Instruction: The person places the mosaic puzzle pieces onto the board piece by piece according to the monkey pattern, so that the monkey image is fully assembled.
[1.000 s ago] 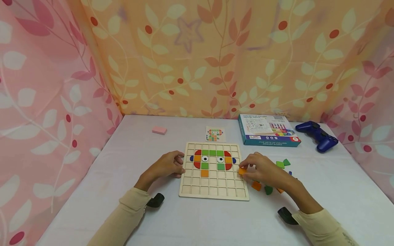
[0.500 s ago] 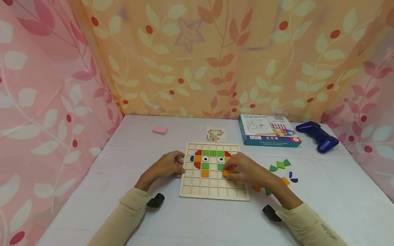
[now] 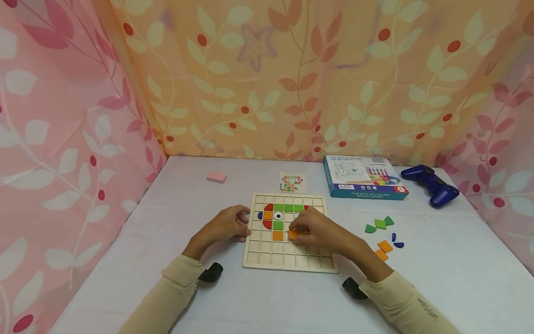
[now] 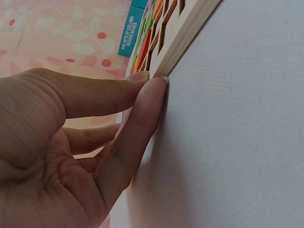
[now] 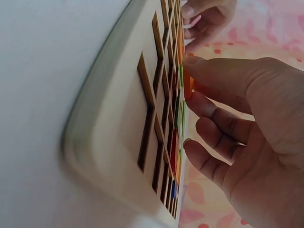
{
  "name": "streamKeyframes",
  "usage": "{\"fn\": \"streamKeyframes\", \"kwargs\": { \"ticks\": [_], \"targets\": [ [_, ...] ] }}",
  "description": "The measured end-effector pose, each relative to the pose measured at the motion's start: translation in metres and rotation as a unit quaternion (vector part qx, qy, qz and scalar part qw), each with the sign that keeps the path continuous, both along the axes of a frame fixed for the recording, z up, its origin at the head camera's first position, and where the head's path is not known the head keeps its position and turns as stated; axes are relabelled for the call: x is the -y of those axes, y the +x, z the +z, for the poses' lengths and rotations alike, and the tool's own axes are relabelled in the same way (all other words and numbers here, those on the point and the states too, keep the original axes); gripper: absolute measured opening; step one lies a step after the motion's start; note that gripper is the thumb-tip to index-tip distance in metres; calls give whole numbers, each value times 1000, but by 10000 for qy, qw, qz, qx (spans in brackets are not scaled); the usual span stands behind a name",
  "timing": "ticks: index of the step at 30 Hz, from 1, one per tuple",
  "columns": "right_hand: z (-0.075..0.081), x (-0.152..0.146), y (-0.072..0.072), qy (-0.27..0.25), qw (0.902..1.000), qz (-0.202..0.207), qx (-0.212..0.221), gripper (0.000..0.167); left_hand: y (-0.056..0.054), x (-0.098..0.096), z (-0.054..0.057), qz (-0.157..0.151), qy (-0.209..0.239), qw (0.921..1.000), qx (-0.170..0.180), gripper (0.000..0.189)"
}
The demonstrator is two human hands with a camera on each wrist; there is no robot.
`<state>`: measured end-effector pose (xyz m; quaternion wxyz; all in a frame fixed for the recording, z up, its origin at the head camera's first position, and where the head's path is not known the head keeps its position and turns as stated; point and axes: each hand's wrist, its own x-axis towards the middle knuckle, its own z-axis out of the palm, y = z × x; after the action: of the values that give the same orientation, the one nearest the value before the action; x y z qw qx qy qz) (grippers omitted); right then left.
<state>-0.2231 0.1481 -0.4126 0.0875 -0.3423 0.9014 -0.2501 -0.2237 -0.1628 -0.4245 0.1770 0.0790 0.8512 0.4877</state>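
A pale wooden grid board point(image 3: 259, 260) lies flat, with red, green, orange and blue tiles and round eye tiles set in its squares. My left hand point(image 3: 229, 223) holds the board's left edge, thumb and fingertips right at the rim point(image 4: 166, 61). Over the middle of the grid, my right hand point(image 3: 323, 230) pinches an orange square tile point(image 3: 293, 234) between thumb and finger. In the right wrist view that tile point(image 5: 188, 78) stands on edge close over the board, the other fingers loosely bent. The right hand hides part of the grid's right side. Another orange square point(image 3: 277, 235) sits in the grid.
Loose green tiles point(image 3: 380, 224), orange tiles point(image 3: 385, 246) and blue pieces point(image 3: 398, 245) lie right of the board. Behind it are a pattern card point(image 3: 292, 182), a pink block point(image 3: 216, 177), a teal-sided box point(image 3: 367, 178) and a blue game controller point(image 3: 431, 185).
My right hand has carried the orange square leftward from beside the board's right edge to over the middle of the grid. My left hand stays at the board's left edge.
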Motion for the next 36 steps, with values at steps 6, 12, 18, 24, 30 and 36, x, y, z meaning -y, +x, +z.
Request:
{"fn": "streamKeyframes", "kwargs": {
  "ticks": [6,12,18,24,30,36],
  "targets": [
    [0,8,2,2,10000,47,-43,26,0,0,0,4,-6,10000,6,64],
    [-1,12,3,94,9999,-49,-56,29,0,0,1,8,67,10000,-6,63],
    [1,12,4,65,9999,-68,-58,28,0,0,1,3,79,10000,16,63],
    [2,7,4,-12,10000,61,-65,26,1,-1,2,18,59,10000,6,62],
    [7,-6,6,-129,9992,-195,315,29,1,-2,1,40,58,10000,0,62],
    [11,-30,9,-270,9966,-540,566,31,1,-2,0,101,8,9999,37,62]
  ]
}}
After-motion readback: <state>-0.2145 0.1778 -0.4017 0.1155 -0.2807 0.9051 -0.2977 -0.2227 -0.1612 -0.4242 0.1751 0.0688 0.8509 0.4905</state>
